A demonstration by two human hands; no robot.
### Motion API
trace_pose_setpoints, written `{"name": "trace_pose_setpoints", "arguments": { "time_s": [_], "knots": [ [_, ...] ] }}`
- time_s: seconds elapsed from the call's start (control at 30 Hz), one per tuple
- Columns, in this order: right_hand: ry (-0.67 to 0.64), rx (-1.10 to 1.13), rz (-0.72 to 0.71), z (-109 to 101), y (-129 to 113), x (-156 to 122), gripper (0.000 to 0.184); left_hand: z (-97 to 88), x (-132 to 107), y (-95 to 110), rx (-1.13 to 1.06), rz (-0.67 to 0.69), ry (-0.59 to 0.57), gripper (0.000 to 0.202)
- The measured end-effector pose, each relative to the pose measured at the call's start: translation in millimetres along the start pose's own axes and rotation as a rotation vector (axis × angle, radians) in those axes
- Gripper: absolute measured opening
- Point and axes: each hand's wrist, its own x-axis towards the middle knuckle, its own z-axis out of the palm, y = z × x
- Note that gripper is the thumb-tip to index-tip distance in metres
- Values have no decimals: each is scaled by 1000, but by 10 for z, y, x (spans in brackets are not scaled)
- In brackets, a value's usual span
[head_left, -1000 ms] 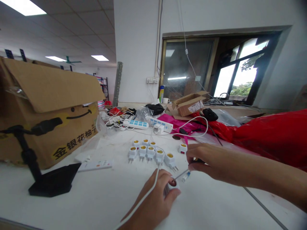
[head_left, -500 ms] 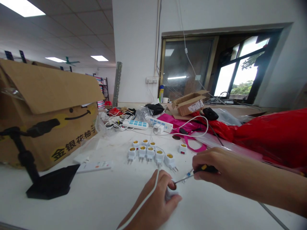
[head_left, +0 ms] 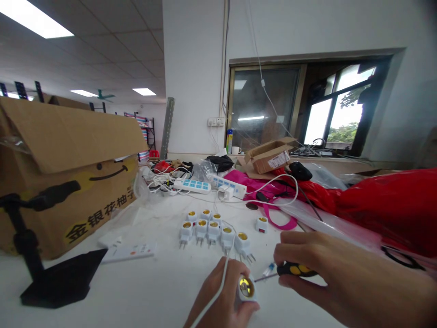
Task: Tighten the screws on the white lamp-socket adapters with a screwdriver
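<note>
My left hand (head_left: 223,298) is closed round a small white lamp-socket adapter (head_left: 246,288) with a brass centre, low in the middle of the view. A white cable (head_left: 218,287) runs over that hand. My right hand (head_left: 307,269) grips a screwdriver (head_left: 290,270) with a black and yellow handle. Its thin tip points left, close to the adapter. Just beyond the hands, several more white socket adapters (head_left: 210,228) stand in rows on the white table (head_left: 153,282).
A big cardboard box (head_left: 68,173) and a black stand (head_left: 51,278) are at the left. A flat white power strip (head_left: 128,251) lies near them. More power strips (head_left: 191,185), cables, a pink bag (head_left: 269,191), a small open box (head_left: 268,155) and red plastic sheeting (head_left: 385,205) crowd the back and right.
The view has tilted up a little, so both hands sit lower in frame. The adapter has turned its brass centre toward me, and the screwdriver tip has drawn slightly away from it.
</note>
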Motion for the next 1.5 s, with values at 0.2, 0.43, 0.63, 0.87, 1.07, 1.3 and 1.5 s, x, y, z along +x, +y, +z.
{"name": "trace_pose_setpoints", "arguments": {
  "time_s": [0.2,0.43,0.63,0.87,1.07,1.3,1.5],
  "knots": [
    [-180,8,111,59,-64,-4,23,1,21,-28,-15,-7,-12,65],
    [-329,-32,87,44,-345,215,20,-36,54,19,80,88,-57,59],
    [-369,-11,123,39,-356,238,22,-14,30,38,42,20,-25,57],
    [-435,-56,126,-57,-412,366,25,-13,5,-12,-16,-111,-57,51],
    [-442,-65,136,-104,-385,493,28,45,78,-145,-47,-90,-107,53],
    [-517,-189,93,-283,-502,787,24,185,94,-410,-64,24,-60,52],
    [-571,-266,-62,-298,-492,1020,18,447,110,-698,-75,222,79,44]
  ]
}}
